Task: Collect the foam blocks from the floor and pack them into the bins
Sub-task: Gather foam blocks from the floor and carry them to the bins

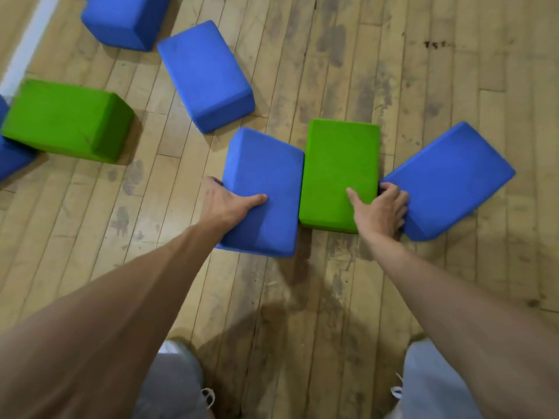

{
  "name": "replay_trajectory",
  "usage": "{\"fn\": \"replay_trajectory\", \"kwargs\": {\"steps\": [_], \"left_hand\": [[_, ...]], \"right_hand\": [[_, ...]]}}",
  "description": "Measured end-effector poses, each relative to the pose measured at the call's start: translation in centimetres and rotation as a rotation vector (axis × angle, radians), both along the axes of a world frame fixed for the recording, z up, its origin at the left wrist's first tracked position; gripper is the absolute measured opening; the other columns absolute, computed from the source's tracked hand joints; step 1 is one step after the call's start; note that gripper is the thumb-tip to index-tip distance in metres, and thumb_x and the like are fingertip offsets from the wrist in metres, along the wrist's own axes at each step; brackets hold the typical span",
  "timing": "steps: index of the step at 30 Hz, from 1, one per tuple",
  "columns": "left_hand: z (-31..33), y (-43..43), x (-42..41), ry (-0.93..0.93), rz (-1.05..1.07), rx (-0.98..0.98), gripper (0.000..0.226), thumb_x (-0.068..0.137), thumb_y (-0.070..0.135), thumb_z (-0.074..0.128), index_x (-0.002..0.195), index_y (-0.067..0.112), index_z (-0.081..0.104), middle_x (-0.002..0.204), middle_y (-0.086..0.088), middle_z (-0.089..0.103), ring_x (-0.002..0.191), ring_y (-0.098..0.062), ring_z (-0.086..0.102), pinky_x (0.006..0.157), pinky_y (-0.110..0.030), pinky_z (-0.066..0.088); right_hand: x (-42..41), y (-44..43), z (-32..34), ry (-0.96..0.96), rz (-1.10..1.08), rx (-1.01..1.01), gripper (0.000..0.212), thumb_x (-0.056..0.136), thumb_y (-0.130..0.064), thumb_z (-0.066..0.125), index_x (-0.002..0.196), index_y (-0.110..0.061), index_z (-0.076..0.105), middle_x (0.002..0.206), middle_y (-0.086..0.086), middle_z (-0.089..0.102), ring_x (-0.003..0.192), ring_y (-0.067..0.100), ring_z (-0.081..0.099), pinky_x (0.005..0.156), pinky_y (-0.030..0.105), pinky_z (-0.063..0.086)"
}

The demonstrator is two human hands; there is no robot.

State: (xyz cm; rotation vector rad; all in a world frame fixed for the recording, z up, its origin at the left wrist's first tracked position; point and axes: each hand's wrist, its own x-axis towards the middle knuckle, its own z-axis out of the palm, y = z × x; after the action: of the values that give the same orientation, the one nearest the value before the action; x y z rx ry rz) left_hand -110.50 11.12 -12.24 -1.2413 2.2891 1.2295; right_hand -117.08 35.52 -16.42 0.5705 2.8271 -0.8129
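Your left hand (225,204) grips a blue rectangular foam block (266,182) at its left long edge. The thumb lies flat across the top face and the fingers are wrapped down the side, out of sight. Your right hand (381,210) pinches a bright green rectangular foam block (340,164), thumb stretched over its top and fingers curled into the seam along its right edge. There the knuckles also touch the corner of a second blue foam block (450,179), which lies at an angle.

The three blocks sit side by side on the worn wooden plank floor (332,55). The green one touches the blue one under your left hand.

Farther off to the left lie a third blue foam block (205,74), a fourth blue foam block (124,19) at the top edge, a second green foam block (66,119), and a part-seen blue foam block (12,155) just beside it. A white painted line (27,46) crosses the upper left corner. Your grey trouser legs (178,385) show at the bottom.
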Motion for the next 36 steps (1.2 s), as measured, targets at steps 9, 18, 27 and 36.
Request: {"fn": "replay_trajectory", "kwargs": {"steps": [9,18,27,36], "left_hand": [[0.1,2.8,-1.7,0.013,-0.106,-0.276,0.094,0.068,0.053,0.077,0.137,0.006,0.033,0.132,-0.016,0.042,0.124,-0.034,0.043,0.098,-0.044,0.038],[0.8,1.8,-0.8,0.054,-0.064,-0.124,0.082,0.069,0.042,0.077,0.131,0.006,0.038,0.129,-0.012,0.046,0.116,-0.032,0.049,0.097,-0.048,0.044],[16.0,2.8,2.4,-0.165,0.018,-0.147,0.084,0.062,0.048,0.079,0.124,0.005,0.043,0.122,-0.012,0.048,0.112,-0.034,0.052,0.093,-0.049,0.047],[46.4,-3.1,4.1,-0.053,0.018,-0.060,0.083,0.065,0.041,0.080,0.131,0.014,0.038,0.123,-0.005,0.054,0.109,-0.030,0.055,0.085,-0.042,0.048]], "right_hand": [[0.1,-0.4,0.8,-0.278,-0.197,-0.168,0.100,0.063,-0.051,0.084,0.133,-0.002,0.032,0.142,0.021,0.037,0.127,0.037,0.044,0.101,0.043,0.036],[-1.2,1.5,-4.6,-0.412,-0.355,-0.547,0.128,-0.004,-0.063,0.087,0.111,-0.013,0.064,0.108,0.002,0.070,0.096,0.021,0.068,0.084,0.038,0.057],[3.6,-3.3,18.9,-0.468,-0.183,-0.207,0.107,0.057,-0.048,0.088,0.135,0.001,0.035,0.143,0.016,0.043,0.128,0.031,0.046,0.101,0.038,0.039],[6.4,-6.1,48.8,-0.354,0.140,0.029,0.111,0.066,-0.047,0.081,0.148,-0.007,0.018,0.146,0.014,0.032,0.136,0.033,0.032,0.109,0.047,0.028]]}}
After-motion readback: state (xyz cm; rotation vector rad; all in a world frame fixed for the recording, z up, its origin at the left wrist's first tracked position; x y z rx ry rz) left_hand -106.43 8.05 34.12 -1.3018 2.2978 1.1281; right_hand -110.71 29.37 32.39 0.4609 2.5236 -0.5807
